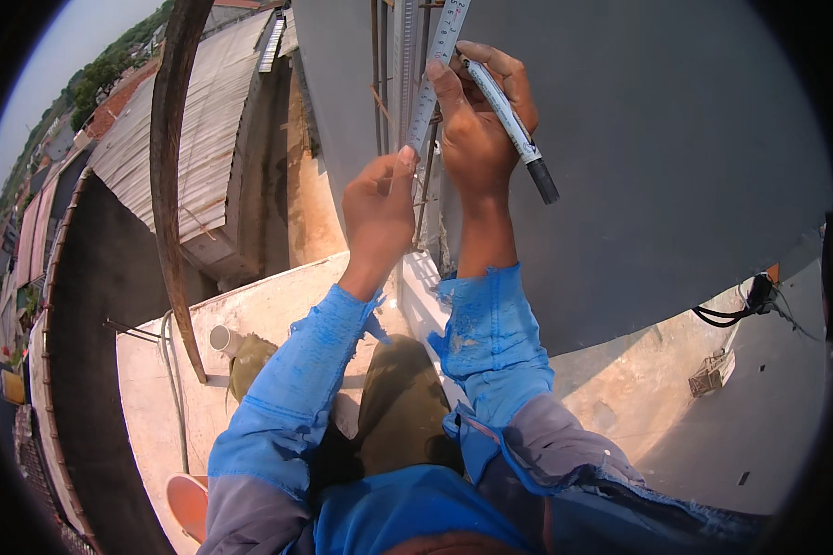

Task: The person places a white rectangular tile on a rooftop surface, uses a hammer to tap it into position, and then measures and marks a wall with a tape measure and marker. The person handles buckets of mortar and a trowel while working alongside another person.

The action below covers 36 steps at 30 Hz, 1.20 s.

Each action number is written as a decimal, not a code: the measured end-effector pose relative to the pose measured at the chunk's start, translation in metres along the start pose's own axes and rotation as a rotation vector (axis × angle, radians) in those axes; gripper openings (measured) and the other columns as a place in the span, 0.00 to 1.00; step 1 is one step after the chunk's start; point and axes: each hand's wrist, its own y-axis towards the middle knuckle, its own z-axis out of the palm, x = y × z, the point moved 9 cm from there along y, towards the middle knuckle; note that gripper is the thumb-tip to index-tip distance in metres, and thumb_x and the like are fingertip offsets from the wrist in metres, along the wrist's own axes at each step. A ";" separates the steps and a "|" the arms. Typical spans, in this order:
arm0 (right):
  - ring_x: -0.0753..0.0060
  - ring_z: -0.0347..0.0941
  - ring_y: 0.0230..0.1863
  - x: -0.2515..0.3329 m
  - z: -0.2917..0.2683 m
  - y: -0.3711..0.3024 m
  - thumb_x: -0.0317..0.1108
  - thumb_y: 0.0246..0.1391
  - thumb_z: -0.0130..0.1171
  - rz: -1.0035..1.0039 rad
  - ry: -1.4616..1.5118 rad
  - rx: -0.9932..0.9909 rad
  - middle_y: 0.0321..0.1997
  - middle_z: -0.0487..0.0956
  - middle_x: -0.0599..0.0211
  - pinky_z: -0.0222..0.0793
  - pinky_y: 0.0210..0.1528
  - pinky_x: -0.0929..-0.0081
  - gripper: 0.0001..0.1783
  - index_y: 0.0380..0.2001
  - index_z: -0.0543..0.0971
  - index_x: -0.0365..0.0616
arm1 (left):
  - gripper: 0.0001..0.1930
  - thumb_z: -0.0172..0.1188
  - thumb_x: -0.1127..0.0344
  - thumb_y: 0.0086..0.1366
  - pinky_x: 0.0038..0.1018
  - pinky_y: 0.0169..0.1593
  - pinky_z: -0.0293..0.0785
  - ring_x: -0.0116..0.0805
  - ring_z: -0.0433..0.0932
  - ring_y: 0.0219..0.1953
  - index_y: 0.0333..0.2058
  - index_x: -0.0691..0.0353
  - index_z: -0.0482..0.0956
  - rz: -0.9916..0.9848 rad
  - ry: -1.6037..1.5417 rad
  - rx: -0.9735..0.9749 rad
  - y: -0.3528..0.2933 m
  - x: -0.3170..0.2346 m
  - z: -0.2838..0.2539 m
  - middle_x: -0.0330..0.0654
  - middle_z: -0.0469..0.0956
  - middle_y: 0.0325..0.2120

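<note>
I hold a pale, graduated measuring strip point(445, 39) straight at a steep slant, a white marker point(503, 105) tilted beside it, black end down.

A pale, sunlit concrete floor point(287, 294) spreads below the worker's left hand point(378, 208) — its surface smudged and stained. Well below and left of that hand, the foot of a curved wooden pole point(166, 157) meets the slab. Farther left, a thin hose point(179, 407) trails along it, and an orange container point(189, 507) sits lowest of all — partly hidden by the left sleeve. Between pole and sleeve shows a white, round-mouthed piece point(221, 339); its footing cannot be made out.
</note>
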 end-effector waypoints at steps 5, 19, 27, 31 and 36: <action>0.78 0.84 0.40 -0.001 0.005 0.039 0.24 0.60 0.74 -0.075 0.099 0.050 0.37 0.85 0.66 0.82 0.45 0.79 0.14 0.46 0.80 0.39 | 0.20 0.62 0.52 0.78 0.28 0.27 0.67 0.21 0.72 0.22 0.45 0.68 0.87 0.038 -0.007 -0.021 0.017 -0.035 0.010 0.39 0.82 0.20; 0.81 0.80 0.37 0.007 0.032 0.098 0.20 0.66 0.64 -0.053 0.172 0.154 0.37 0.84 0.67 0.77 0.38 0.81 0.10 0.49 0.78 0.38 | 0.14 0.70 0.55 0.67 0.39 0.45 0.81 0.47 0.88 0.38 0.36 0.61 0.90 0.199 0.258 -0.209 0.054 -0.101 0.004 0.48 0.88 0.35; 0.79 0.81 0.38 0.002 0.040 0.106 0.20 0.67 0.63 0.008 0.229 0.172 0.37 0.83 0.66 0.78 0.39 0.80 0.10 0.49 0.78 0.38 | 0.10 0.72 0.59 0.65 0.39 0.45 0.79 0.44 0.84 0.38 0.33 0.60 0.87 0.281 0.185 -0.304 0.055 -0.105 0.003 0.45 0.85 0.35; 0.78 0.81 0.38 0.010 0.042 0.105 0.20 0.67 0.63 -0.100 0.140 0.184 0.38 0.83 0.65 0.79 0.39 0.79 0.10 0.49 0.77 0.37 | 0.11 0.73 0.59 0.67 0.29 0.38 0.78 0.28 0.82 0.30 0.35 0.61 0.88 0.317 0.232 -0.343 0.056 -0.107 0.003 0.39 0.86 0.30; 0.78 0.81 0.39 0.000 0.041 0.103 0.19 0.67 0.64 -0.054 0.221 0.165 0.38 0.83 0.65 0.79 0.40 0.79 0.10 0.49 0.77 0.37 | 0.11 0.74 0.60 0.66 0.29 0.38 0.79 0.30 0.84 0.29 0.34 0.61 0.87 0.312 0.197 -0.330 0.055 -0.105 0.002 0.40 0.86 0.28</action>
